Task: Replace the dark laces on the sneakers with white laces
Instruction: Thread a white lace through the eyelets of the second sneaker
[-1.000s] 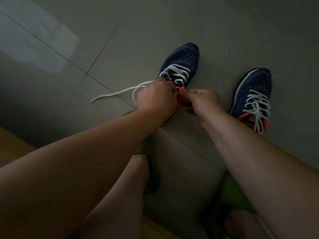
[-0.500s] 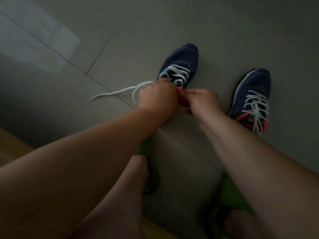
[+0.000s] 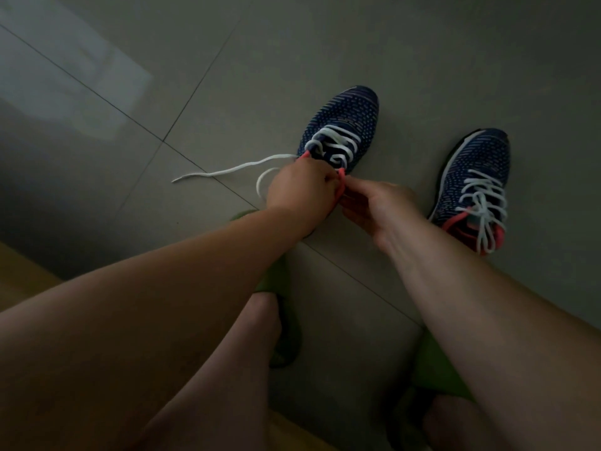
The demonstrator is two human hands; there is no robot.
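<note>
Now both hands (image 3: 300,192) pinch the sneaker (image 3: 341,125) collar.

Grey tiled floor (image 3: 422,60); sneaker (image 3: 344,125) at 12 o'clock, second sneaker (image 3: 474,177) at 2, white lace end (image 3: 227,170) trailed toward 10.

I'm working at the left navy knit sneaker (image 3: 344,125), standing on the floor with its toe pointing away; its white lace (image 3: 227,170) is threaded partway, one loose end trailing off to the left. The right sneaker (image 3: 478,177) is sitting well apart, fully laced in white.
</note>
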